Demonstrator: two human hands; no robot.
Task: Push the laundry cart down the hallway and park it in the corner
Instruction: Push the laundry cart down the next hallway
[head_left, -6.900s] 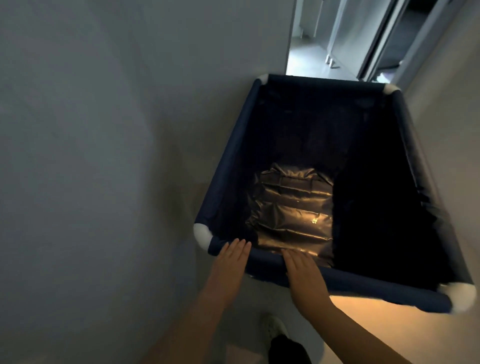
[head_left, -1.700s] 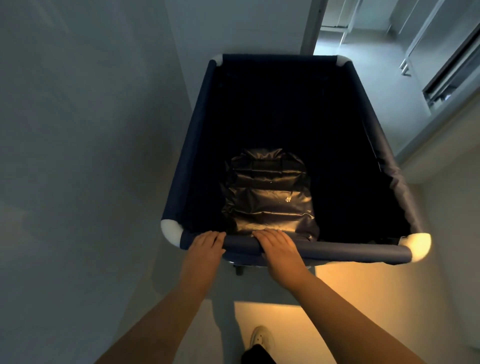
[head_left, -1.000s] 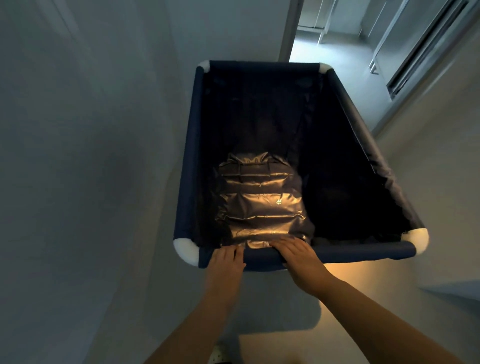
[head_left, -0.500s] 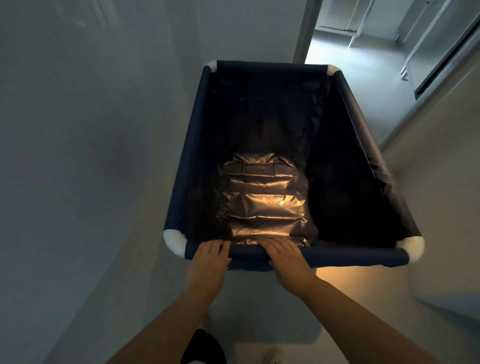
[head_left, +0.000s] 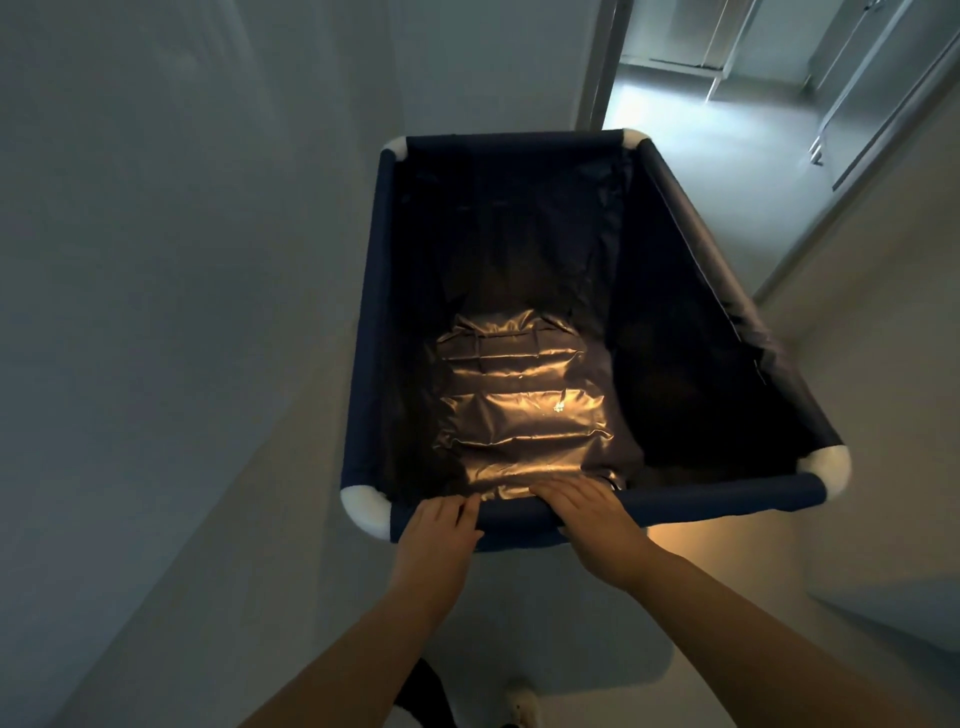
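Change: against half a second ago, I see the cart (head_left: 519, 322) angled a little left, with more doorway (head_left: 727, 93) open beyond its far rail.
Cart: in the hallway, left side close along the wall (head_left: 182, 260); jacket (head_left: 519, 410) lies inside.
Left hand (head_left: 436, 530): on the near rail, fingers over it, by the left corner.
Right hand (head_left: 592, 514): flat over the same rail, fingers draped inward.
Meaning: I judge we're mid-push; no corner in sight yet, parking not begun.
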